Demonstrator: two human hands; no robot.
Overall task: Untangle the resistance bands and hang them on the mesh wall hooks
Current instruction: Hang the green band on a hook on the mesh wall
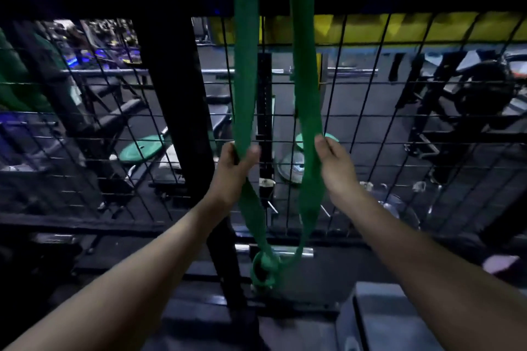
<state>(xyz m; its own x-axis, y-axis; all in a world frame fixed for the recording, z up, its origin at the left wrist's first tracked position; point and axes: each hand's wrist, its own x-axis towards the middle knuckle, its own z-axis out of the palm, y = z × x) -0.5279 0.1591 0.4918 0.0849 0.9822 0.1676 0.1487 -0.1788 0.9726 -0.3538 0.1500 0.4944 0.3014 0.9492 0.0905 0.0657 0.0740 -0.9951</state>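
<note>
Band: a green resistance band [305, 71] hangs in two strands down the front of the black mesh wall [370, 111]; its top runs out past the upper edge of view, so I cannot tell whether it sits on a hook.
Twist: near the wall's lower edge the two strands meet in a curled knot [263, 266], not yet straightened.
Left hand: the left hand [233, 171] pinches the left strand, thumb in front and fingers curled behind it.
Right hand: the right hand [333, 164] grips the right strand at about the same height, fingers wrapped round its outer edge.
Band to hands: each strand passes straight through a hand, rising above it and dropping below it to the knot between the forearms.
Risk, tightening: pulling the strands apart from here would likely cinch the knot harder, I judge.
Risk, slipping: a hard downward tug could drag the band off whatever holds it overhead.
Risk, snagging: the loose knot hangs close to the mesh and the bar [288, 252] behind it, and could catch there.
</note>
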